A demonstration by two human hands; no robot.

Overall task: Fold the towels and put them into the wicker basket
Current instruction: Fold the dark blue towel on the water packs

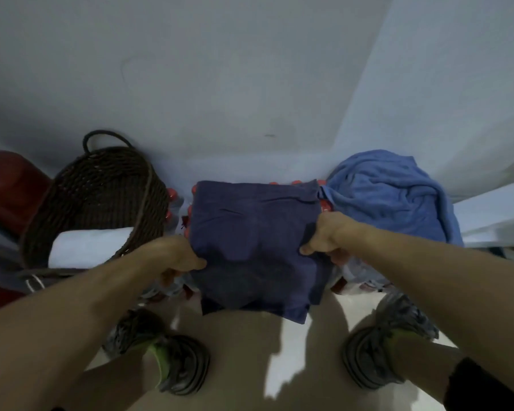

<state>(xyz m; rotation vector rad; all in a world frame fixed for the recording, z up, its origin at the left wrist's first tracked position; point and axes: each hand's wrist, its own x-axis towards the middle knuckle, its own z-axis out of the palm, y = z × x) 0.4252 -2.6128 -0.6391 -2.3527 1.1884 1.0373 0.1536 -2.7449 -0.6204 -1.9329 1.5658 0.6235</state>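
Note:
A dark navy towel (pixel 255 241), folded into a rough square, lies in the middle on a pack of red-capped bottles. My left hand (pixel 177 256) grips its left edge and my right hand (pixel 324 237) grips its right edge. The brown wicker basket (pixel 101 185) stands at the left against the wall, with a folded white towel (pixel 86 247) inside at its near side. A crumpled light blue towel (pixel 389 194) is heaped at the right of the navy one.
The red-capped bottles (pixel 175 203) fill the gap between basket and navy towel. A dark red cylinder (pixel 6 188) stands at far left. White wall behind, a white ledge (pixel 493 215) at right. My two grey shoes (pixel 172 360) stand on the pale floor below.

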